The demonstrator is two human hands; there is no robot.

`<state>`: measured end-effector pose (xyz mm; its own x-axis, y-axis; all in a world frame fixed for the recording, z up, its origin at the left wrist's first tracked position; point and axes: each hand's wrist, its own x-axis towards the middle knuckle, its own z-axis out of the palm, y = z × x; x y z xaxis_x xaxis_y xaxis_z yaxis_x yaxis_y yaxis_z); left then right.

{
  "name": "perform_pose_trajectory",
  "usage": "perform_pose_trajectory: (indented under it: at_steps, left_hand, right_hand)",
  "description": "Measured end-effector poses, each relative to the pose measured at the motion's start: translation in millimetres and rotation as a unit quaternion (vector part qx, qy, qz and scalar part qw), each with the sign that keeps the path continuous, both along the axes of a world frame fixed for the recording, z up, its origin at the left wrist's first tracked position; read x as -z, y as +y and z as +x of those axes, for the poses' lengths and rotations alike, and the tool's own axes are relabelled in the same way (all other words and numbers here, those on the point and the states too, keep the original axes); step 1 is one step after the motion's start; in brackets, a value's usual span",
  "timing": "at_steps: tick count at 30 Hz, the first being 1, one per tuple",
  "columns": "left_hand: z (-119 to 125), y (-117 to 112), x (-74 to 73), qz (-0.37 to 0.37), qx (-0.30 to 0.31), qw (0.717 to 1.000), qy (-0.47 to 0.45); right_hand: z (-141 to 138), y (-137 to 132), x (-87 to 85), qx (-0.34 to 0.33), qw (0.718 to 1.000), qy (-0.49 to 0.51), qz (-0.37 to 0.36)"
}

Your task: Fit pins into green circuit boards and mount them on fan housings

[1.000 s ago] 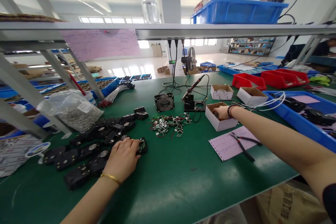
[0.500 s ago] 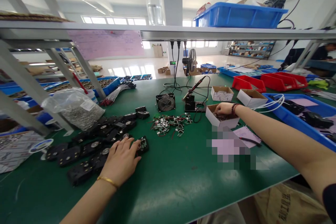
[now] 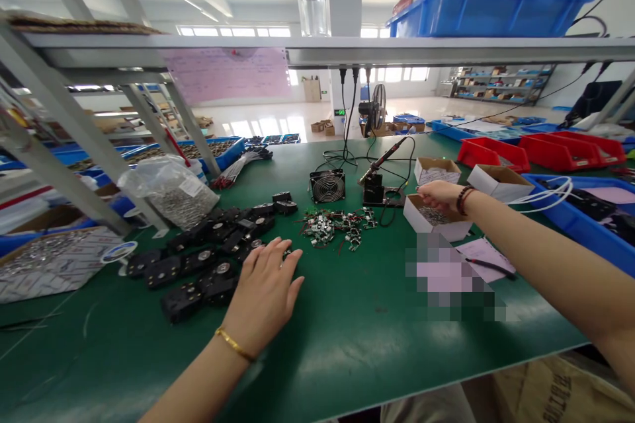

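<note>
My left hand (image 3: pixel 268 287) is open, its fingers stretched out and the thumb apart, at the right end of a group of black plastic housings (image 3: pixel 203 258). Its fingers cover the spot where one housing stood; only a sliver shows between them, so contact is unclear. My right hand (image 3: pixel 440 195) is over the back left rim of a white cardboard box (image 3: pixel 436 228), its fingers pinched together. Whatever they hold is too small to name. Small metal pieces (image 3: pixel 432 215) lie inside that box. A heap of small wired parts (image 3: pixel 330 228) is between my hands.
Behind the heap stand a small fan (image 3: pixel 327 186) and a soldering iron (image 3: pixel 384 158) in its holder. Two more white boxes (image 3: pixel 499 185), red bins (image 3: pixel 493 155) and a blue tray (image 3: pixel 590 211) line the right. A bag of metal pieces (image 3: pixel 171 192) stands left, beneath the shelf (image 3: pixel 337 53).
My right hand has risen from inside the white box to its rim, fingers pinched. My left hand now covers the housing that showed beside its fingers. The whole view has shifted.
</note>
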<state>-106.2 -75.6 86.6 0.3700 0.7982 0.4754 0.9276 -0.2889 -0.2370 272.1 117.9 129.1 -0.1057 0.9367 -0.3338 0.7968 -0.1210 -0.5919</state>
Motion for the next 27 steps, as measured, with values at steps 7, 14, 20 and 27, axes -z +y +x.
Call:
perform_pose_trajectory:
  at_steps: [7, 14, 20, 27]
  left_hand:
    - [62, 39, 16.5, -0.177, 0.033, 0.981, -0.069]
    - [88, 90, 39.8, -0.197, 0.010, 0.980, -0.032]
    - [92, 83, 39.6, -0.191, 0.017, 0.981, -0.031]
    - [83, 81, 41.6, -0.263, -0.005, 0.957, -0.121]
  right_hand:
    - [-84, -46, 38.9, -0.168, 0.982, -0.065, 0.061]
    - [-114, -84, 97.4, -0.216, 0.932, -0.204, 0.207]
    - [-108, -85, 94.9, -0.251, 0.906, -0.223, 0.258]
    - [-95, -80, 87.3, -0.264, 0.920, -0.158, 0.241]
